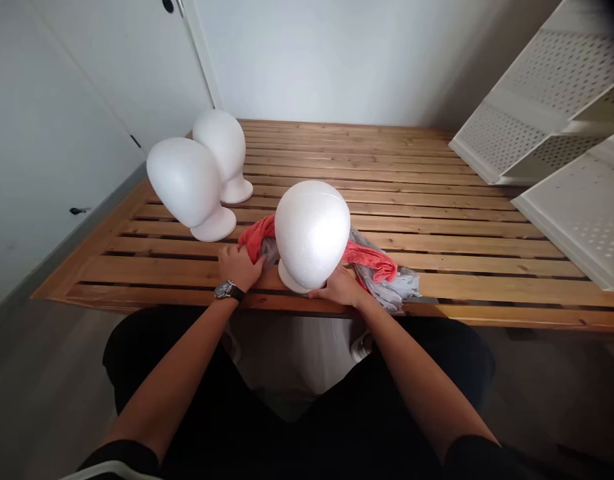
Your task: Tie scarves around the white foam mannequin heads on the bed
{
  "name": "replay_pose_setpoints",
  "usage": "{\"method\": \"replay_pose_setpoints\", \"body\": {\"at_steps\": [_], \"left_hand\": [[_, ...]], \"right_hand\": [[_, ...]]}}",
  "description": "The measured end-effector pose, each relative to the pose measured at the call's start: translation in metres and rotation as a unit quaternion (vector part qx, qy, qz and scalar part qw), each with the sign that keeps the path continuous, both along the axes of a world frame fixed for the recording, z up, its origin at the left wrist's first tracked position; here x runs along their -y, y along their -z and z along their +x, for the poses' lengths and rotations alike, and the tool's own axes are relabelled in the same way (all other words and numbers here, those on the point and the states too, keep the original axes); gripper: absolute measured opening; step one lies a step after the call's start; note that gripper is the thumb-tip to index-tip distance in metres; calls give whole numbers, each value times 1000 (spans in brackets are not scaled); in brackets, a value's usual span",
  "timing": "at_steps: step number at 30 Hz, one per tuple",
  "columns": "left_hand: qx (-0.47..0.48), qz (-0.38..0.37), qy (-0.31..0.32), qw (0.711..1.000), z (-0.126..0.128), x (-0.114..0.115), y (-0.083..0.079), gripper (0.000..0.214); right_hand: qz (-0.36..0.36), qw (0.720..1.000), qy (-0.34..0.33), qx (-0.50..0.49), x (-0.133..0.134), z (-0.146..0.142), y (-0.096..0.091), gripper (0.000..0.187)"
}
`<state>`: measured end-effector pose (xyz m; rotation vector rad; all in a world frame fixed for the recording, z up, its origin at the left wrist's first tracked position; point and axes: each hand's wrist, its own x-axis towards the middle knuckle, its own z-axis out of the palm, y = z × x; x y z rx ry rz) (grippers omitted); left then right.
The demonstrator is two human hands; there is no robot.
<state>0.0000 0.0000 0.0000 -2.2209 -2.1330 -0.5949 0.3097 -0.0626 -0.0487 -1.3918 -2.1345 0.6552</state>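
A white foam mannequin head (311, 233) stands upright near the front edge of the slatted wooden bench (151, 270). Behind it runs a red and grey cloth (371, 261), like a scarf, which shows on both sides of the neck. My left hand (241, 268), with a watch on its wrist, is closed at the cloth's left part; some fingertips are hidden. At the head's base, my right hand (341, 287) has its thumb against the front of the foot, and its other fingers reach behind, partly hidden beside the cloth.
Two more white foam heads, one in front (184, 183) and one behind (221, 143), stand at the bench's left. White perforated racks (551, 87) lean at the right. A white wall (327, 60) closes off the back, and white doors (87, 87) stand left.
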Motion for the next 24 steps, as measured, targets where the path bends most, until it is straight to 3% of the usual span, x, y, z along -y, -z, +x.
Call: {"method": "replay_pose_setpoints", "body": {"at_steps": [2, 4, 7, 10, 15, 17, 20, 22, 24], "left_hand": [[-23, -47, 18, 998, -4, -7, 4, 45], [-19, -32, 29, 999, -6, -10, 1, 36], [13, 27, 48, 998, -8, -23, -24, 34], [105, -21, 44, 993, -5, -48, -65, 33], [259, -105, 72, 957, 17, -101, -136, 25], [291, -124, 108, 943, 33, -122, -161, 23], [356, -142, 169, 908, 66, -149, -202, 21], [364, -138, 208, 897, 95, -159, -235, 22], [322, -130, 263, 900, 131, -161, -273, 27]], "right_hand": [[-4, 1000, 0, 0, 0, 0, -1, 102], [-5, 1000, -2, -1, 0, 0, -1, 107], [-2, 1000, -7, -9, -1, 1, -2, 116], [-7, 1000, -23, -16, -2, 3, -4, 122], [-30, 999, -12, -37, 6, 7, -19, 122], [-10, 997, 15, -73, 14, 13, -28, 106], [65, 979, 132, -142, 27, 31, -42, 58], [137, 945, 228, -188, 29, 50, -57, 36], [221, 903, 292, -225, 21, 72, -82, 32]]}}
